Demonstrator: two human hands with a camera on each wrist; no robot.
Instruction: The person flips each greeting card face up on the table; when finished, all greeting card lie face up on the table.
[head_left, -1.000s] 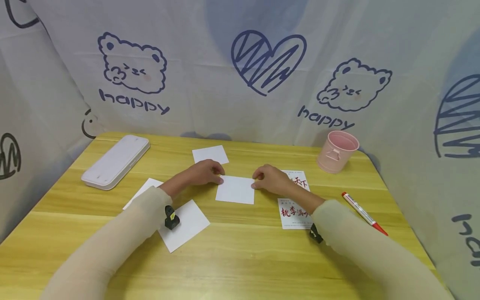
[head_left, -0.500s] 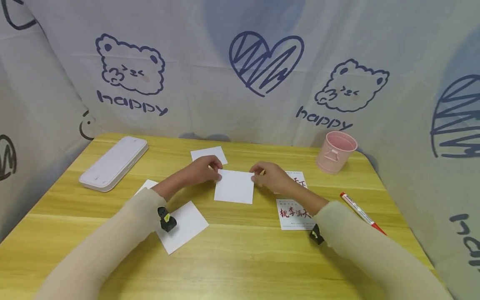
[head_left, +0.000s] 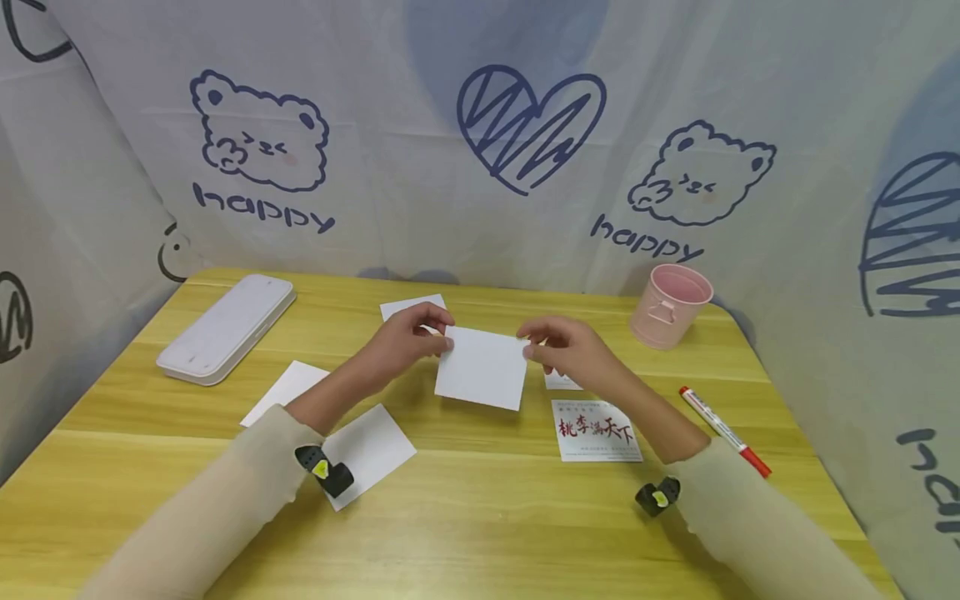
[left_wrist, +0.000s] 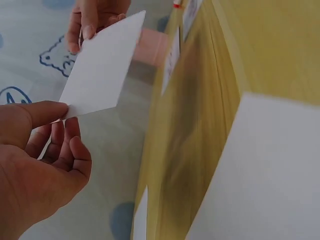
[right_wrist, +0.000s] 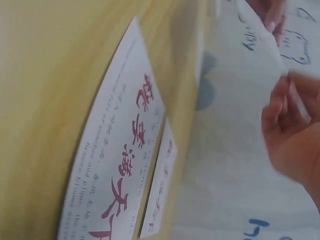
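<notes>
A blank white card [head_left: 482, 368] is held up off the table, tilted, between both hands. My left hand [head_left: 405, 340] pinches its upper left corner between thumb and fingers. At the upper right corner, my right hand [head_left: 573, 350] pinches it the same way. The left wrist view shows the card [left_wrist: 105, 67] raised well above the tabletop, thumb of the left hand [left_wrist: 45, 155] on its near face. In the right wrist view the right hand [right_wrist: 295, 130] is partly cut off, with the printed card [right_wrist: 120, 150] below it on the table.
Blank cards [head_left: 375, 446] lie on the left, under and beside the left forearm, with one more [head_left: 397, 306] behind the left hand. Printed cards [head_left: 596, 431] with red characters lie at right. A white case [head_left: 228, 329], pink bucket [head_left: 671, 307] and red-capped marker [head_left: 723, 431] stand or lie around.
Both hands have lifted the blank card off the table, and it now tilts up. The right hand has shifted slightly right and up, showing more of the front printed card.
</notes>
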